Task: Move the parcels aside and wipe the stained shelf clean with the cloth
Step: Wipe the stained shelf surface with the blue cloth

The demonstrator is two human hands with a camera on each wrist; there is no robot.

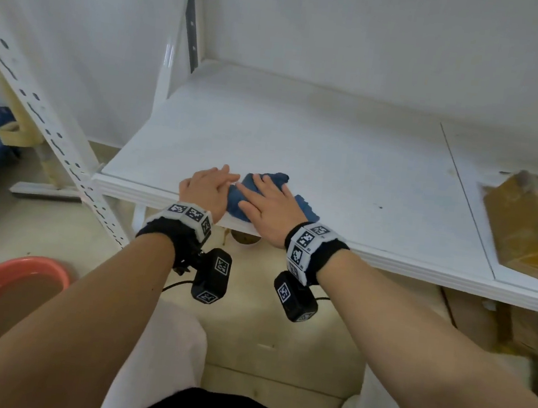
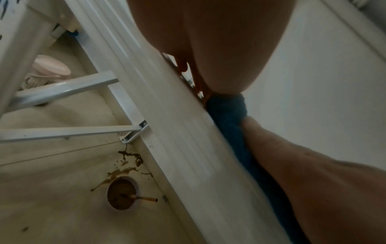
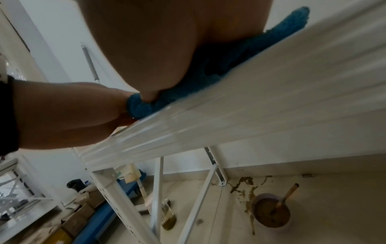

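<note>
Both hands, the left hand (image 1: 207, 186) and right hand (image 1: 269, 205), lie spread flat on the blue cloth (image 1: 277, 178) at the shelf (image 1: 301, 147) front edge, lower centre; it could probably slip onto the floor.

We see the cloth (image 1: 263, 196) on the shelf (image 1: 332, 164) at its front edge, under the right hand (image 1: 269, 204); the left hand (image 1: 207, 186) lies at its 9 o'clock, the parcels (image 1: 526, 229) well apart at 3 o'clock.
</note>
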